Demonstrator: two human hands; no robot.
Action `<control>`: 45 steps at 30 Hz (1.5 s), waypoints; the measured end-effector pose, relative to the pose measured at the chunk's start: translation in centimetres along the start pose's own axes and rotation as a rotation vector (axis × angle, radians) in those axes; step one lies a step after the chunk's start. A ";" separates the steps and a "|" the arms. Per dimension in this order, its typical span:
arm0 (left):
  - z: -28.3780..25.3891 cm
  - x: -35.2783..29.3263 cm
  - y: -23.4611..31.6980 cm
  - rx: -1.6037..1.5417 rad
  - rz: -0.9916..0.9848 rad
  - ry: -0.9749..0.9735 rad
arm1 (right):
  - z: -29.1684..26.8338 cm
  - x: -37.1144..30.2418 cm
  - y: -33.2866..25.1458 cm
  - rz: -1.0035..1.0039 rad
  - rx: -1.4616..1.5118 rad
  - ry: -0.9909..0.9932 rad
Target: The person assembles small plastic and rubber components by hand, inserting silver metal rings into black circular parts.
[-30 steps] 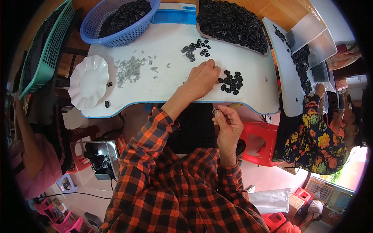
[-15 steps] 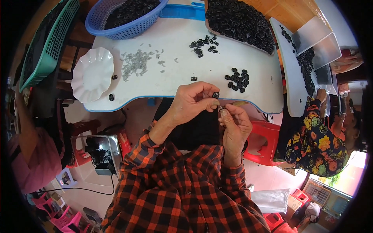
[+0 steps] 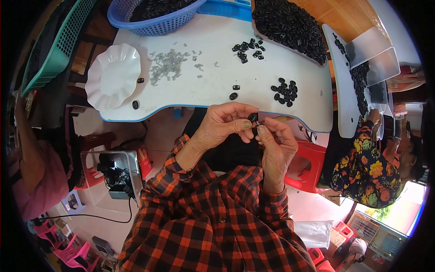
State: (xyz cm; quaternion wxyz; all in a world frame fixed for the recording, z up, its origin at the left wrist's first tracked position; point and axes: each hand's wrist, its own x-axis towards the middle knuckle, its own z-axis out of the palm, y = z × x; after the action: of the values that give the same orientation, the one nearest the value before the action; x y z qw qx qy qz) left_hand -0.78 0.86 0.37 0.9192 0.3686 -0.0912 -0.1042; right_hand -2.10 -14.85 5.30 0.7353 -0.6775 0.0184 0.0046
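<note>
Clamping left hand (image 3: 225,125) fingers on a black piece (image 3: 253,117) and right hand (image 3: 277,146) fingers on something tiny (image 3: 258,123), past the desk's (image 3: 199,90) near edge. Possibly risking drops by slackening either pinch.

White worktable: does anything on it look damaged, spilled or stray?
Nothing looks clearly damaged. Two black pieces lie by the white scalloped plate, stray-looking because they sit apart from the black oval cluster. The small translucent strips are loosely scattered, perhaps deliberately.

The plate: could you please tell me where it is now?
In the head view, the plate sits at the left end of the table, left of the clear pieces.
</note>
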 end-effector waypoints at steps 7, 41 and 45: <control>-0.3 -0.2 -0.3 -0.216 0.003 -0.013 | 0.6 -0.2 -0.6 0.006 0.000 -0.008; -0.7 -1.6 1.8 0.319 0.100 0.055 | 2.1 0.5 -1.4 -0.027 -0.229 -0.204; -0.9 -1.8 1.9 0.378 0.093 0.054 | 1.6 0.8 -1.0 -0.052 -0.281 -0.239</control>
State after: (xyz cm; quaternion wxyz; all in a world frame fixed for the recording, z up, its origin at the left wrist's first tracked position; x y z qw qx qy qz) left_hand -2.04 3.20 0.90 0.8395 0.5328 -0.1013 -0.0325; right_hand -1.24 -13.40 6.40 0.6302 -0.7685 -0.0872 0.0684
